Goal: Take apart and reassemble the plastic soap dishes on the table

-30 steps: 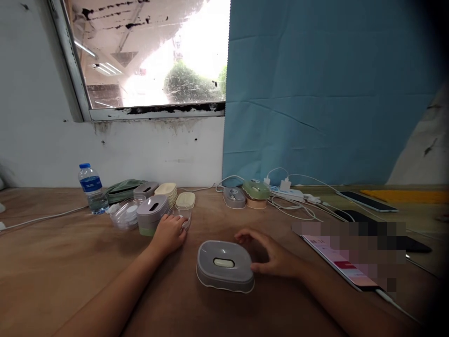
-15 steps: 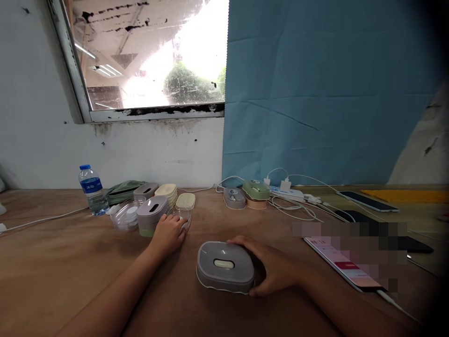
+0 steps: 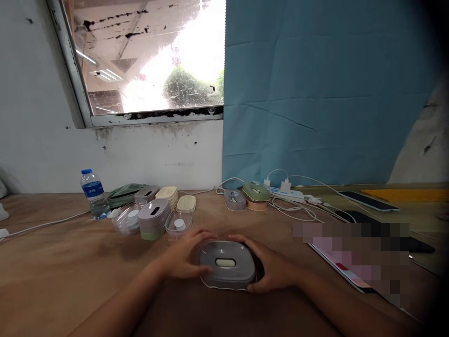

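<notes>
A grey rounded plastic box (image 3: 228, 277) sits on the table in front of me, its lid marked by a dark-rimmed slot with a cream strip inside. My right hand (image 3: 268, 264) curves round its right side, fingers at the back edge and thumb at the front corner. At the left side is my left hand (image 3: 185, 255), fingers along the back and thumb over the front left edge. Beyond it stand a clear plastic tub (image 3: 171, 224) with a white disc inside, a lilac-and-green box (image 3: 154, 220), and another clear tub (image 3: 121, 222).
A water bottle (image 3: 94, 196) and a green pouch (image 3: 124, 194) stand at the back left, near a stack of cream lids (image 3: 167, 194). Grey (image 3: 235, 200) and green (image 3: 257, 191) lidded boxes are at the back, beside a power strip (image 3: 293, 194) with cables. Phones lie at the right.
My left hand has moved from the clear tub, right and toward me, to the left side of the grey box. My right hand stays on the box.
</notes>
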Demonstrator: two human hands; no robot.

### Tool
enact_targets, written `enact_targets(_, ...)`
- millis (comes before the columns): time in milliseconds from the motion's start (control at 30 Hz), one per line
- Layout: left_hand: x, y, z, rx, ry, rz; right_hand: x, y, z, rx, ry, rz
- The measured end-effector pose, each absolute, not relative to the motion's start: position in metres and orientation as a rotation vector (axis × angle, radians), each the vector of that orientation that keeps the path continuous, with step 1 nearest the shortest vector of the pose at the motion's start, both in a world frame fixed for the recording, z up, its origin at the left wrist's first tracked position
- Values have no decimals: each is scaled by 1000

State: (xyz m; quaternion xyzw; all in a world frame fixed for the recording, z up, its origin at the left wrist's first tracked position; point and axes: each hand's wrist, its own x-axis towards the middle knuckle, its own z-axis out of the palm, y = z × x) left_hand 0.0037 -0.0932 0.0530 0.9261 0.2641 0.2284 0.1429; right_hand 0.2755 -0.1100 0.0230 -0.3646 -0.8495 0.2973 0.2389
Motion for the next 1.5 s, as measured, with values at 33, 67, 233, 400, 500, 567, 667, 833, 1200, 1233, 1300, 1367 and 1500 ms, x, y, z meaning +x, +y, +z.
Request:
enact_targets(33,9,-98,51,2606,723,613,276,-109,22,-975,-2301,801)
enact_targets(67,14,-101,47,2549,713,599,276,-108,20,-948,-2274,792)
enact_targets(233,24,-99,24,2333,843,723,276,-106,18,-837,-2174,815)
enact_targets(400,20,-93,19,2140,801,725,274,-109,23,-838,-2173,828)
enact_targets(500,22,-95,22,1994,733,745,274,-111,26,-838,-2173,821)
enact_targets(567,24,-98,25,1999,750,762,273,-111,27,-787,-2147,894)
enact_targets(667,27,-101,27,2053,789,761,273,-111,27,-815,-2084,991)
enact_targets(833,31,-103,24,2013,823,788,273,-112,27,-807,-2030,1061)
enact_targets(1200,30,-107,31,2138,938,822,262,-119,32,-985,-1776,1249)
enact_targets(1233,31,-107,31,2141,942,831,261,-118,31,-990,-1768,1247)
enact_targets(1300,31,-106,30,2118,939,863,261,-117,31,-969,-1761,1261)
enact_targets(1367,32,-104,29,2036,913,892,262,-117,30,-922,-1761,1297)
enact_targets(1500,32,-97,25,1797,908,958,264,-116,30,-854,-1815,1297)
